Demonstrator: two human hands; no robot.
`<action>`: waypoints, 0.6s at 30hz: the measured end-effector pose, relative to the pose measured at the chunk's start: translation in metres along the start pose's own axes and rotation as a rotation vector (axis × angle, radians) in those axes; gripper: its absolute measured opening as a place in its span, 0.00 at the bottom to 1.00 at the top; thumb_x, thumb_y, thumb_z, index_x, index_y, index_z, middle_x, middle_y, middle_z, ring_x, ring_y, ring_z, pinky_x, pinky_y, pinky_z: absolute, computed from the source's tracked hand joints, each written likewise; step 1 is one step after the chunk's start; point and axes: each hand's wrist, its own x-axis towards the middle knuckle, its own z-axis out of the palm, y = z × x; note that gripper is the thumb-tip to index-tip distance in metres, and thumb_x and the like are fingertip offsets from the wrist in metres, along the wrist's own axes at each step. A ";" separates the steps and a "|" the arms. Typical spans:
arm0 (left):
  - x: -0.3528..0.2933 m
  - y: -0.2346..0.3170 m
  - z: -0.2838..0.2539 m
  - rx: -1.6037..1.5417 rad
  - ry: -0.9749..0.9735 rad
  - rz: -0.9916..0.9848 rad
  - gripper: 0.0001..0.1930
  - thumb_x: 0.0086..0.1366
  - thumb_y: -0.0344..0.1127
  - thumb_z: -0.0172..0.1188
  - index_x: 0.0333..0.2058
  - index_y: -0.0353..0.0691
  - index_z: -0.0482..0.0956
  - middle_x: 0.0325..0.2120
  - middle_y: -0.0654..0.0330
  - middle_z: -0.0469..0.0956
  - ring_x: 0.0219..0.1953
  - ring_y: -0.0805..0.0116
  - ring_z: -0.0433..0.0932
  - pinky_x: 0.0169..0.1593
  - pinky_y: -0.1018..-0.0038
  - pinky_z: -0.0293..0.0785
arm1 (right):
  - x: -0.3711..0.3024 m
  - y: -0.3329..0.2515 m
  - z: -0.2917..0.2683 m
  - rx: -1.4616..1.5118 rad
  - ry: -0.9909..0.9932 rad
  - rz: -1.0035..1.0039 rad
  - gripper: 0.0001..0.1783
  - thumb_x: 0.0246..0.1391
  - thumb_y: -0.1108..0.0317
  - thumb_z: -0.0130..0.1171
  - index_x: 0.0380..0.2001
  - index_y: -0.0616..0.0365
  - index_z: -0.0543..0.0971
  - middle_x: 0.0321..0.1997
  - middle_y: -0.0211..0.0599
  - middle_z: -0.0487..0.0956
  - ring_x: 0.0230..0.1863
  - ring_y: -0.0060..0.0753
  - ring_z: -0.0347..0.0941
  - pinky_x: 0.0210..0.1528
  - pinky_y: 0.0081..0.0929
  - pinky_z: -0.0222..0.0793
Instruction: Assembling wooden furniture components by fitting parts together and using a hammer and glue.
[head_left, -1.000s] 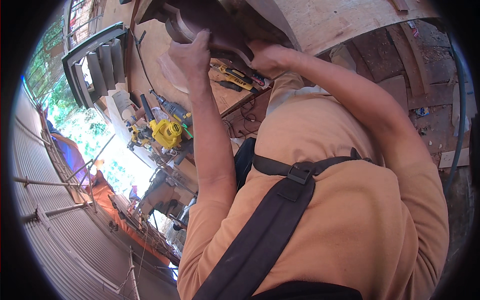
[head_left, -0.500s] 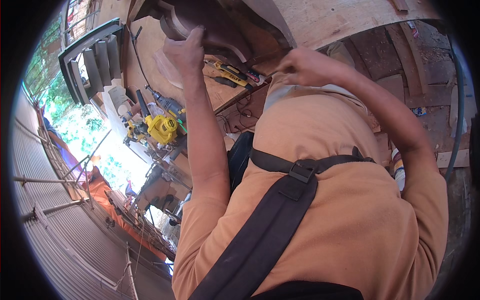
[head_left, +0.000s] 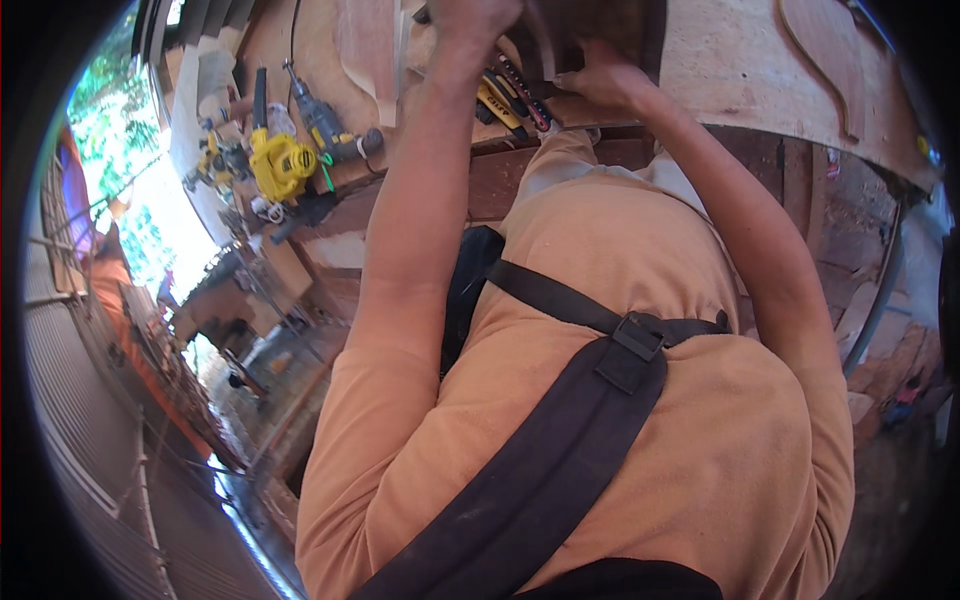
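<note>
A dark brown wooden piece point(head_left: 625, 30) with a curved edge shows at the top middle, partly cut off by the picture's upper rim. My right hand point(head_left: 608, 80) has its thumb and fingers closed on the near edge of this piece. Beside its left end is my left hand point(head_left: 478, 18), blurred, with its fingers cut off by the upper rim. Just below, between my two hands, a yellow and black hand tool point(head_left: 500, 108) lies on the plywood bench point(head_left: 730, 60) alongside a slim red and black tool point(head_left: 527, 88).
Left on the bench are a yellow power tool point(head_left: 282, 168), a grey-blue drill-like tool point(head_left: 325, 122) and a pale curved wooden board point(head_left: 368, 45). A curved wooden piece point(head_left: 832, 65) lies at the right. A hose point(head_left: 882, 285) hangs below the bench's right end.
My view has shifted, and more bench shows at right. My right hand has moved up from in front of my waist onto the wooden piece. My left hand sits higher, partly out of view.
</note>
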 end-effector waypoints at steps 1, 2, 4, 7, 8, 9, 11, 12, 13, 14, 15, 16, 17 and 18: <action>0.002 -0.005 0.002 0.098 0.099 0.022 0.26 0.44 0.42 0.64 0.37 0.23 0.77 0.31 0.36 0.81 0.38 0.43 0.82 0.43 0.58 0.77 | 0.003 0.000 0.004 -0.022 -0.026 -0.019 0.37 0.48 0.59 0.67 0.57 0.73 0.70 0.57 0.63 0.74 0.57 0.53 0.73 0.62 0.35 0.66; 0.006 -0.010 0.008 0.096 0.103 0.051 0.28 0.43 0.44 0.64 0.36 0.21 0.76 0.32 0.33 0.80 0.39 0.37 0.80 0.45 0.55 0.76 | 0.006 0.008 0.009 0.048 0.015 -0.017 0.35 0.48 0.61 0.67 0.56 0.72 0.71 0.55 0.59 0.76 0.56 0.49 0.74 0.62 0.34 0.65; 0.009 -0.016 0.013 0.073 0.085 0.018 0.28 0.43 0.44 0.64 0.36 0.21 0.76 0.31 0.33 0.80 0.39 0.36 0.80 0.46 0.55 0.76 | 0.009 0.015 0.011 0.099 0.033 -0.022 0.34 0.48 0.62 0.67 0.56 0.71 0.72 0.54 0.56 0.78 0.55 0.46 0.75 0.62 0.33 0.65; 0.006 -0.011 0.011 0.091 0.064 -0.043 0.27 0.45 0.44 0.63 0.36 0.23 0.76 0.33 0.33 0.80 0.40 0.36 0.80 0.48 0.55 0.76 | 0.012 0.016 0.006 0.276 -0.111 0.043 0.30 0.48 0.65 0.66 0.54 0.68 0.75 0.53 0.47 0.80 0.53 0.36 0.75 0.61 0.29 0.65; 0.006 -0.007 0.010 0.125 0.029 -0.054 0.27 0.45 0.44 0.63 0.37 0.23 0.77 0.34 0.33 0.80 0.41 0.37 0.80 0.48 0.55 0.76 | 0.014 0.020 0.008 0.346 -0.092 0.044 0.29 0.48 0.66 0.66 0.53 0.67 0.76 0.52 0.45 0.80 0.52 0.34 0.75 0.61 0.29 0.65; 0.007 -0.003 0.008 0.158 -0.007 -0.064 0.27 0.46 0.44 0.63 0.37 0.24 0.77 0.35 0.34 0.80 0.41 0.38 0.80 0.49 0.56 0.75 | 0.017 0.024 0.009 0.417 -0.072 0.045 0.27 0.48 0.66 0.66 0.53 0.66 0.77 0.52 0.43 0.80 0.52 0.31 0.75 0.60 0.28 0.65; 0.005 0.001 0.003 0.186 -0.034 -0.105 0.27 0.47 0.44 0.62 0.39 0.24 0.77 0.36 0.34 0.79 0.42 0.39 0.80 0.50 0.57 0.75 | 0.020 0.025 0.010 0.387 -0.085 0.070 0.27 0.48 0.66 0.66 0.52 0.65 0.77 0.52 0.42 0.80 0.52 0.31 0.75 0.60 0.28 0.65; 0.004 -0.001 0.005 0.146 -0.022 -0.098 0.27 0.47 0.43 0.62 0.39 0.24 0.76 0.36 0.34 0.79 0.43 0.38 0.80 0.50 0.56 0.75 | 0.021 0.025 0.010 0.373 -0.085 0.095 0.27 0.48 0.66 0.66 0.52 0.64 0.77 0.52 0.41 0.80 0.52 0.31 0.75 0.60 0.28 0.66; 0.005 -0.002 0.004 0.107 -0.010 -0.089 0.27 0.47 0.43 0.62 0.39 0.24 0.76 0.36 0.34 0.79 0.43 0.38 0.80 0.50 0.56 0.75 | 0.023 0.026 0.011 0.360 -0.091 0.095 0.27 0.48 0.66 0.66 0.52 0.64 0.77 0.52 0.41 0.80 0.52 0.31 0.75 0.60 0.28 0.66; 0.005 -0.004 0.004 0.098 -0.003 -0.096 0.27 0.47 0.43 0.62 0.39 0.24 0.76 0.36 0.34 0.79 0.43 0.38 0.80 0.50 0.56 0.75 | 0.024 0.028 0.011 0.332 -0.092 0.069 0.26 0.48 0.66 0.66 0.52 0.64 0.77 0.52 0.41 0.80 0.52 0.31 0.75 0.59 0.28 0.66; 0.006 -0.005 0.004 0.083 -0.020 -0.091 0.27 0.47 0.43 0.62 0.40 0.24 0.76 0.36 0.33 0.79 0.43 0.38 0.79 0.50 0.56 0.75 | 0.025 0.029 0.011 0.306 -0.091 0.043 0.26 0.48 0.66 0.66 0.52 0.64 0.78 0.52 0.42 0.80 0.51 0.31 0.75 0.59 0.28 0.66; 0.006 -0.005 0.003 0.071 -0.038 -0.087 0.26 0.47 0.42 0.62 0.40 0.24 0.76 0.36 0.33 0.79 0.43 0.39 0.79 0.50 0.56 0.76 | 0.024 0.029 0.012 0.297 -0.097 0.043 0.26 0.48 0.66 0.66 0.52 0.64 0.78 0.52 0.42 0.80 0.51 0.31 0.75 0.59 0.28 0.66; 0.006 -0.005 0.002 0.065 -0.033 -0.092 0.26 0.47 0.42 0.62 0.40 0.24 0.76 0.36 0.33 0.79 0.43 0.39 0.79 0.50 0.56 0.76 | 0.024 0.029 0.012 0.259 -0.058 0.022 0.27 0.45 0.64 0.67 0.50 0.64 0.79 0.49 0.43 0.81 0.49 0.34 0.76 0.57 0.29 0.67; 0.006 -0.004 0.002 0.056 -0.040 -0.100 0.26 0.47 0.42 0.61 0.40 0.24 0.76 0.36 0.33 0.79 0.44 0.39 0.79 0.50 0.56 0.76 | 0.025 0.028 0.013 0.223 -0.019 0.001 0.28 0.42 0.62 0.69 0.48 0.63 0.79 0.47 0.45 0.82 0.47 0.36 0.78 0.54 0.30 0.69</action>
